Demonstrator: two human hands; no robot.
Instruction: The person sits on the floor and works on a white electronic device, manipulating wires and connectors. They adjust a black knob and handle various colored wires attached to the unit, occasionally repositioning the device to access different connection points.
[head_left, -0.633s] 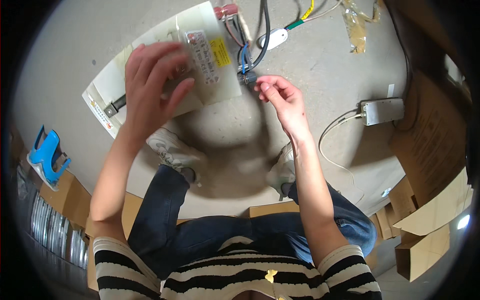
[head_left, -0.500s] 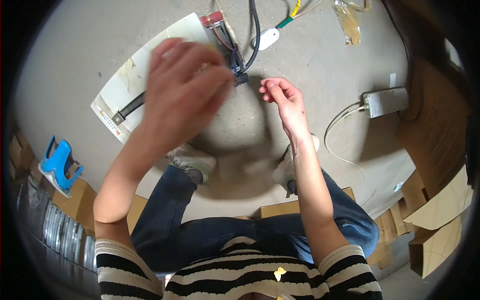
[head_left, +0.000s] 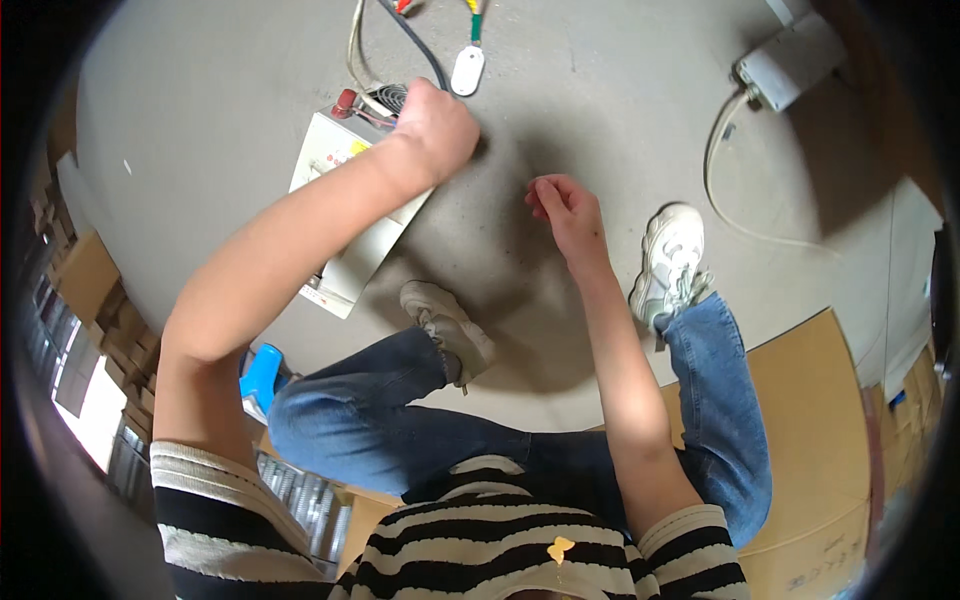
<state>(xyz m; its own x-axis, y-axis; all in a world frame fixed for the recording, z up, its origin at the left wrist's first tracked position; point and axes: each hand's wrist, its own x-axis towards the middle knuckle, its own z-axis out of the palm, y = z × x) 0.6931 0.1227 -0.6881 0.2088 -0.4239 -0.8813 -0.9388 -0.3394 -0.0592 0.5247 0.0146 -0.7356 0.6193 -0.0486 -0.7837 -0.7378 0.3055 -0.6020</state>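
Note:
A white metal-cased machine [head_left: 345,285] lies on the floor ahead of me to the left. A round fan grille [head_left: 391,97] and a red connector [head_left: 344,103] show at its far end, where a black cable [head_left: 412,38] and a pale cable [head_left: 354,45] run. My left hand [head_left: 437,130] is closed like a fist at this end, beside the black cable. Its fingertips are hidden, and my forearm covers much of the casing. Off to the right, above the floor, my right hand [head_left: 570,218] has thumb and curled fingers pressed together. Whatever it may hold is too small to make out.
A white oval tag-like piece [head_left: 467,71] joins a green and yellow lead beyond my left hand. A grey box [head_left: 790,65] with a cable stands at far right. Cardboard [head_left: 810,440] lies right of my leg. A blue plastic piece [head_left: 262,375] is at left.
My view has shifted, and the machine appears smaller and turned. My left hand, blurred over the casing before, is now at the cable end. My right hand keeps its closed pose.

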